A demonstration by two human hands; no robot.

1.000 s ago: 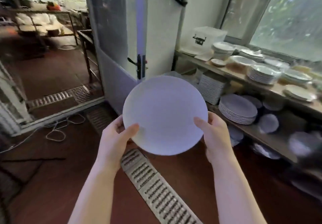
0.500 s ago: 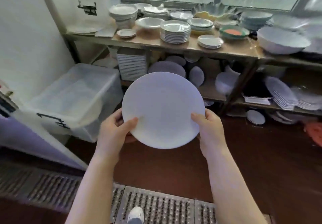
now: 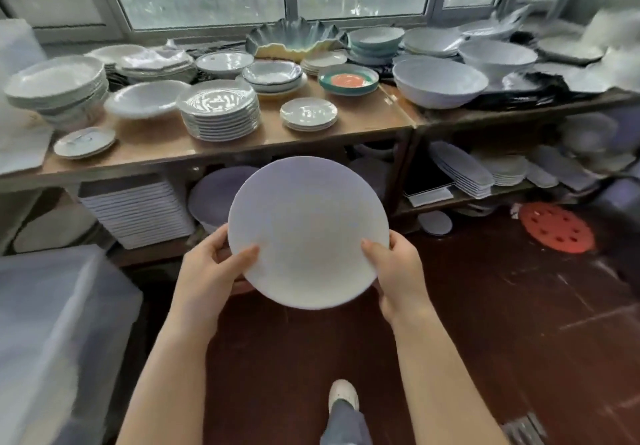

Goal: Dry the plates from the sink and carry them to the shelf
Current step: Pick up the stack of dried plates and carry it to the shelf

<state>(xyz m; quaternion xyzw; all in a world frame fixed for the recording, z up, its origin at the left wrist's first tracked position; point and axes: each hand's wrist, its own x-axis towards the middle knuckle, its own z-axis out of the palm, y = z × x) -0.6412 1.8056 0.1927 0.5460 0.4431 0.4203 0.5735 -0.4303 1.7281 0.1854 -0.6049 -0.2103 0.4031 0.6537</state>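
no readable text, no labels, no brands, no numbers on any surface

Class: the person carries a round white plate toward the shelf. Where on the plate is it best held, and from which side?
Grip the white plate at opposite rim edges, left hand and right hand coming from its sides: it is wide, flat and handleless, so thumbs go on top, fingers beneath.

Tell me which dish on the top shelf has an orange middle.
The round dish with the teal rim, on the top shelf just right of centre, in front of the wavy blue-and-yellow platter. The other dishes near it are plain white or pale.
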